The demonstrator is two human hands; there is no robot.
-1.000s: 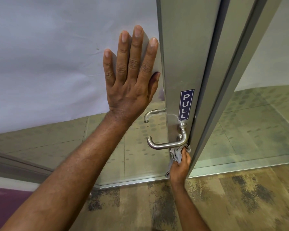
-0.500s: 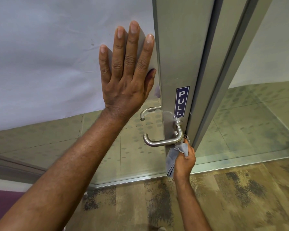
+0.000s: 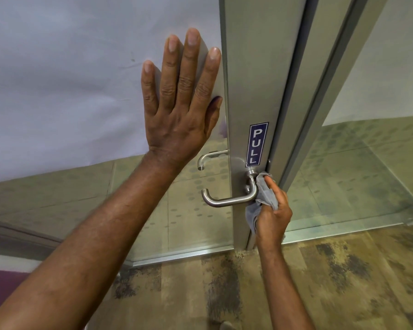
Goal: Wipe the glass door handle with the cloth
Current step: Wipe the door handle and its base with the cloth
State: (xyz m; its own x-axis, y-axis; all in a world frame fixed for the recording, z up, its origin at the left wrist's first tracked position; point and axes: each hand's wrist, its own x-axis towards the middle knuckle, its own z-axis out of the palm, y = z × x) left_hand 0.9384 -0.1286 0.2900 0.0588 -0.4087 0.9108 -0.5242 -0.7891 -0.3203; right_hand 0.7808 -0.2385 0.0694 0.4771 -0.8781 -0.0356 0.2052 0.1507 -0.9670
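Observation:
A brushed steel lever handle (image 3: 227, 201) sticks out from the grey metal stile of the glass door (image 3: 250, 86), just below a blue PULL sticker (image 3: 257, 144). My right hand (image 3: 273, 215) grips a grey cloth (image 3: 264, 195) and presses it against the right bend of the handle, near its base. My left hand (image 3: 179, 108) lies flat on the frosted glass panel, fingers spread upward, right beside the stile. A second lever (image 3: 209, 157) on the far side of the door shows through the glass.
The door frame (image 3: 320, 91) runs diagonally just right of the stile, with a fixed glass panel (image 3: 367, 175) beyond it. Below lies mottled brown carpet (image 3: 343, 282). A metal threshold strip (image 3: 181, 254) runs along the door's bottom edge.
My right hand has risen with the cloth from under the handle's bend up along its right side toward the base. My left hand stays flat on the glass.

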